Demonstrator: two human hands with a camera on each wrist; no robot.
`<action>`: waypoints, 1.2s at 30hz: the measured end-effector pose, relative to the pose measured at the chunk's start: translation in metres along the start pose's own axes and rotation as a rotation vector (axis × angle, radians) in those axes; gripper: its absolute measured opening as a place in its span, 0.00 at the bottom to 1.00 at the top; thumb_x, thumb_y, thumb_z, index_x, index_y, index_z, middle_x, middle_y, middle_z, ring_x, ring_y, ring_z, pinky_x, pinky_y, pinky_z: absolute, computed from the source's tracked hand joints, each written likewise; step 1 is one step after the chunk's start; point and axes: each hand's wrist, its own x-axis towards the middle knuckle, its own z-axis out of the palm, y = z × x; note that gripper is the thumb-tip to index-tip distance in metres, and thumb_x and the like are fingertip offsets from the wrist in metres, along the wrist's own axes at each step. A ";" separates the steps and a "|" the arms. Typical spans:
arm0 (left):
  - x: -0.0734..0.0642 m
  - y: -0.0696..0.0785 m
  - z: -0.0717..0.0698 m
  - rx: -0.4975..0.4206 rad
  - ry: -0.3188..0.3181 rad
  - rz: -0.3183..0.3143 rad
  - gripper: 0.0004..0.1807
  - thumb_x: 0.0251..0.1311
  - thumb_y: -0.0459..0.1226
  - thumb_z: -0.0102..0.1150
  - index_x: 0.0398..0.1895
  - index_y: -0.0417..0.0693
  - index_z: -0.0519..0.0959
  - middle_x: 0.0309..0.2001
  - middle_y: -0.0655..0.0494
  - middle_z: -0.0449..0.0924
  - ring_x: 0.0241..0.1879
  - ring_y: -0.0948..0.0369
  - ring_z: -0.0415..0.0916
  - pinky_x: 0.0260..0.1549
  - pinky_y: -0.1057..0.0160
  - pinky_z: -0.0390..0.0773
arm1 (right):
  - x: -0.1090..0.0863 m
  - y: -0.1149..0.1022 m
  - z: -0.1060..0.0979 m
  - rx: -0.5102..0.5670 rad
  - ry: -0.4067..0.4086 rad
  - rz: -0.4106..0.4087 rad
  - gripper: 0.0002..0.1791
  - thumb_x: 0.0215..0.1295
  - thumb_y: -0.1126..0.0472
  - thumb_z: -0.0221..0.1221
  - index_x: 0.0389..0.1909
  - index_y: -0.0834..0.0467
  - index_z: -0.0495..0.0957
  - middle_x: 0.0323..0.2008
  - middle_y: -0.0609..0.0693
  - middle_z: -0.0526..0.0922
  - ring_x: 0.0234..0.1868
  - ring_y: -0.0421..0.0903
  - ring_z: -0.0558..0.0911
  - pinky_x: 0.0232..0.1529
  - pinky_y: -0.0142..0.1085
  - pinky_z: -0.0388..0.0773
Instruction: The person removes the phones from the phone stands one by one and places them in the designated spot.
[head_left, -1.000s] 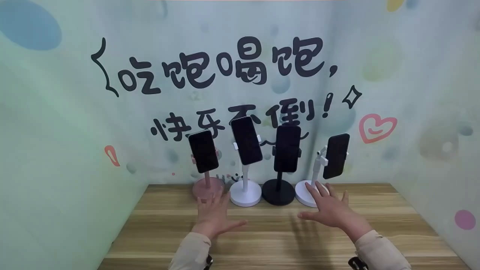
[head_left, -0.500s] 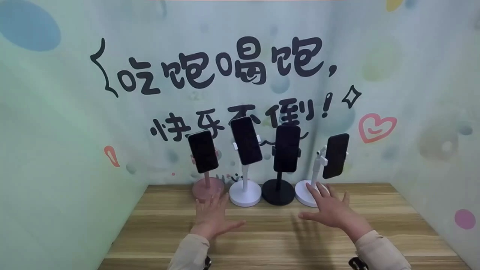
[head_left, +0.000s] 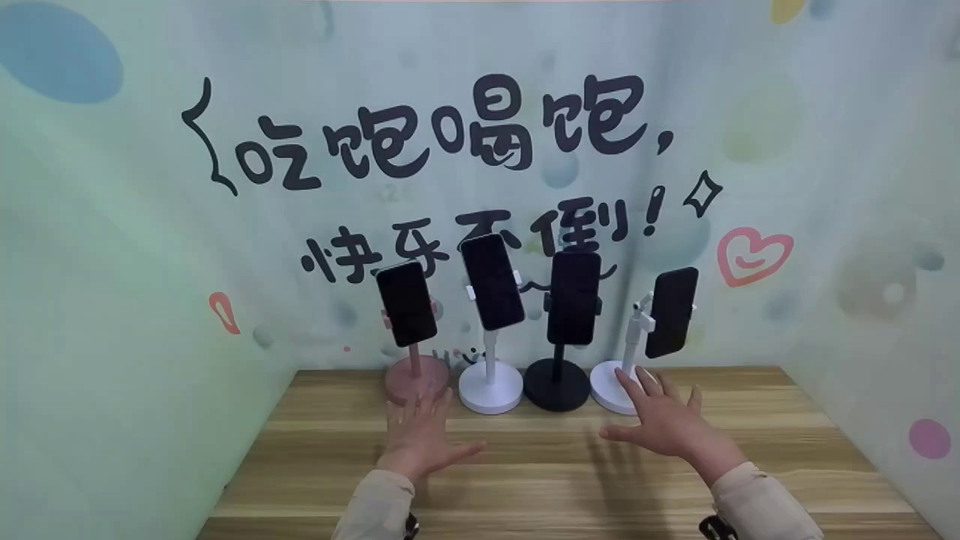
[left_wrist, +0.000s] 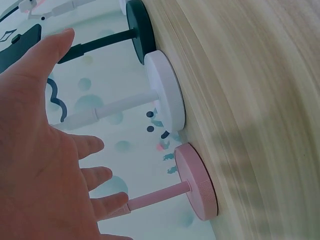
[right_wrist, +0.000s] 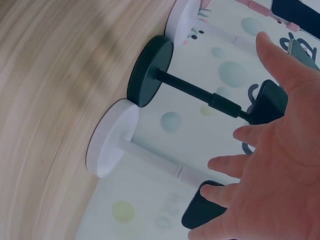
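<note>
Several phone stands line the back of the table, each bearing a dark-screened phone. From the left in the head view come a pink stand (head_left: 416,381), a white stand (head_left: 491,388), a black stand (head_left: 557,386) and another white stand (head_left: 613,388). The rightmost phone (head_left: 672,313) is turned sideways from the others. My left hand (head_left: 421,439), fingers spread and palm forward, hovers in front of the pink stand. My right hand (head_left: 667,421) is spread likewise before the rightmost white stand, overlapping its base in this view. Both hands hold nothing.
The wooden table (head_left: 540,480) runs back to a printed curtain (head_left: 480,45) with large black characters. Side curtains slope down along both table edges. In the right wrist view the black base (right_wrist: 150,72) stands right beside its white neighbours.
My left hand has drawn slightly back toward me and to the left. The right hand has shifted barely, a touch to the right. The stands and phones have stayed put.
</note>
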 end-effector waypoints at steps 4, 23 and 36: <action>0.000 -0.001 0.000 0.000 -0.003 -0.003 0.61 0.47 0.76 0.56 0.77 0.46 0.58 0.80 0.43 0.49 0.78 0.38 0.47 0.72 0.28 0.40 | 0.000 0.000 0.000 0.007 -0.007 0.008 0.59 0.53 0.26 0.61 0.77 0.57 0.53 0.76 0.70 0.52 0.75 0.75 0.48 0.62 0.82 0.35; 0.003 -0.008 0.001 0.004 -0.021 -0.030 0.56 0.52 0.72 0.57 0.76 0.45 0.59 0.77 0.42 0.55 0.77 0.38 0.50 0.72 0.29 0.44 | 0.002 0.006 0.003 -0.002 -0.018 -0.003 0.58 0.53 0.30 0.66 0.77 0.56 0.54 0.75 0.70 0.55 0.73 0.76 0.54 0.60 0.83 0.45; 0.003 -0.012 -0.004 0.030 -0.008 -0.019 0.53 0.54 0.68 0.60 0.75 0.46 0.61 0.77 0.43 0.56 0.76 0.40 0.52 0.71 0.27 0.44 | 0.002 0.008 0.004 -0.003 -0.022 -0.016 0.57 0.53 0.38 0.70 0.77 0.59 0.54 0.73 0.72 0.57 0.71 0.77 0.57 0.60 0.81 0.51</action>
